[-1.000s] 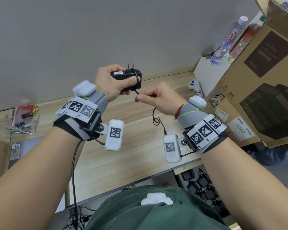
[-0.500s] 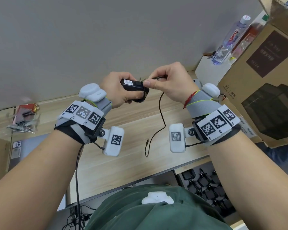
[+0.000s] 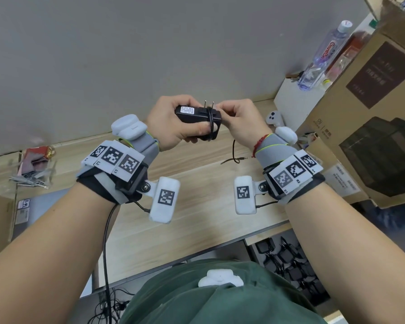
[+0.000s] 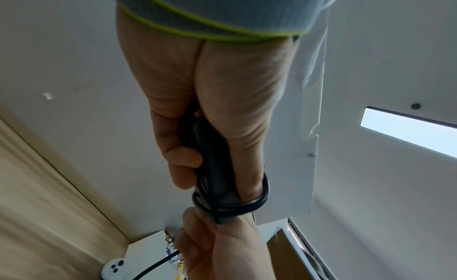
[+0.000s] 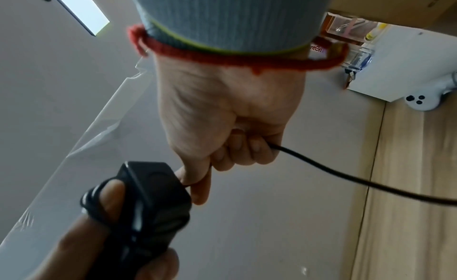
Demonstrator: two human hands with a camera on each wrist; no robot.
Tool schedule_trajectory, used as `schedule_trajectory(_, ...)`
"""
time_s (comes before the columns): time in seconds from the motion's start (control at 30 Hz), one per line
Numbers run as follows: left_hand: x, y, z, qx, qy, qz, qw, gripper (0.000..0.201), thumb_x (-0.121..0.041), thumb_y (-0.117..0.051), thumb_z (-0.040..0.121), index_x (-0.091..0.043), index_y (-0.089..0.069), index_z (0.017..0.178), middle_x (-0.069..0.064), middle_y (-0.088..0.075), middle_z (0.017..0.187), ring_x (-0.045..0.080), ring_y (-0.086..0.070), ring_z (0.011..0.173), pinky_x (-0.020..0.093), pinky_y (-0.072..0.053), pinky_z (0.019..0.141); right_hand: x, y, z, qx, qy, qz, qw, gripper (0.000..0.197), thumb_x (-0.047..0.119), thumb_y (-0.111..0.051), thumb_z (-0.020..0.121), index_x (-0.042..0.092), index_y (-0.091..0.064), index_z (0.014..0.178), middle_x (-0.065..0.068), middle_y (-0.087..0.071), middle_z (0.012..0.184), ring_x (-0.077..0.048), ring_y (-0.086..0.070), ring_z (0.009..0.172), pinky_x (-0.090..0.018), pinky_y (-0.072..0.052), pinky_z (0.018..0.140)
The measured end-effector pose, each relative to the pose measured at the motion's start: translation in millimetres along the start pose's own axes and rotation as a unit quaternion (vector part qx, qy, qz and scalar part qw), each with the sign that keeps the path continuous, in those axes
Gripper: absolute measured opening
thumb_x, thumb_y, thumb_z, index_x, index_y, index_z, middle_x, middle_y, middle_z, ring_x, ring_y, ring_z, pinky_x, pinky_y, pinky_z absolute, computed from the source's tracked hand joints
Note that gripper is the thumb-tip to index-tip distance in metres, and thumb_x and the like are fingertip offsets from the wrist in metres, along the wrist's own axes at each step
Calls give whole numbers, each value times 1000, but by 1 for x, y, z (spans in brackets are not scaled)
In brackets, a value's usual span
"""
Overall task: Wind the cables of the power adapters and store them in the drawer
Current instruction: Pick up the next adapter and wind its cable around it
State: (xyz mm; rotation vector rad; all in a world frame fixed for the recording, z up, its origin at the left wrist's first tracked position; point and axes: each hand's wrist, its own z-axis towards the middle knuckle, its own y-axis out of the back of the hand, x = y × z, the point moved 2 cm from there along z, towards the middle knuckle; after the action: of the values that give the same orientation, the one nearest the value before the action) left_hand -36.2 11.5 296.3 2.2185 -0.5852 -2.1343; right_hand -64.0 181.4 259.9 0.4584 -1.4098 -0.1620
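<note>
A black power adapter with two metal prongs pointing up is held in the air above the wooden desk. My left hand grips its body, thumb across the front. Several turns of its thin black cable circle the adapter and my thumb. My right hand pinches the cable right beside the adapter's end. The loose tail hangs under my right hand with its plug tip free. In the right wrist view the cable runs out from my curled fingers.
An open drawer below the desk's front edge at the right holds several black adapters. Cardboard boxes, a water bottle and a white controller crowd the right side. Clutter lies at the far left.
The right hand has carried the cable round the adapter again, adding turns. The hanging tail is much shorter now. Both hands stayed raised together over the desk.
</note>
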Motion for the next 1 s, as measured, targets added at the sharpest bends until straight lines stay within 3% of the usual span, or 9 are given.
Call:
schedule_trajectory(0.1,0,3,5,-53,6,-34,998,24,-9,-82,75,-11,-58,79,7,-69,63,22,-62,50,25,-48,47,-7,-5,-2,26,-9,-41,999,44,37,-57,97,-2,-68,79,-6,-35,67,-11,-28,63,-29,-21,55)
schedule_trajectory(0.23,5,13,13,-112,23,-65,991,32,-15,-85,73,-16,-53,74,5,-66,64,22,-60,46,34,-48,54,-10,-20,-7,86,9,-63,994,24,55,-51,90,46,-72,85,-3,-47,70,-14,-38,67,-30,-29,63)
schedule_trajectory(0.33,10,19,16,-125,44,-46,990,36,-27,-88,67,-19,-55,76,1,-69,62,21,-63,49,43,-45,62,-8,-21,-10,90,-4,-55,994,25,54,-56,86,37,-74,88,-7,-57,69,-12,-42,71,-29,-35,68)
schedule_trajectory(0.4,13,23,17,-137,54,-31,989,35,-23,-88,69,-18,-54,77,2,-69,63,24,-65,51,43,-45,63,-3,-17,-11,97,-4,-46,994,27,47,-61,86,25,-77,89,-1,-48,66,-14,-38,68,-29,-32,65)
schedule_trajectory(0.53,19,24,16,-144,64,10,987,34,-19,-87,70,-18,-53,75,10,-69,71,43,-70,66,49,-53,62,10,-9,-11,102,10,-66,993,20,36,-69,87,20,-80,88,-13,-63,68,-9,-43,67,-29,-40,64)
schedule_trajectory(0.63,23,23,14,-136,69,47,987,35,-20,-89,67,-19,-54,72,9,-69,72,38,-70,63,44,-58,61,19,-4,-12,105,31,-99,989,16,34,-72,86,20,-79,86,-13,-67,70,-4,-47,69,-25,-45,70)
schedule_trajectory(0.83,24,17,8,-66,63,152,984,29,-22,-86,67,-21,-58,76,4,-70,64,20,-67,54,29,-50,52,30,8,-5,42,31,-84,995,11,26,-79,81,30,-73,72,6,-71,69,1,-59,64,-22,-51,76)
schedule_trajectory(0.93,21,11,4,-30,53,164,985,29,-19,-85,67,-21,-57,75,0,-67,60,17,-64,51,22,-44,47,30,13,-1,29,38,-47,998,12,24,-81,79,27,-72,72,1,-73,72,2,-64,64,-22,-53,75)
schedule_trajectory(1.0,20,9,4,-13,44,158,986,29,-17,-85,66,-19,-58,75,1,-67,61,19,-65,51,25,-47,51,25,14,3,18,38,-38,998,14,35,-81,77,26,-72,70,-11,-73,70,-3,-61,63,-32,-53,71)
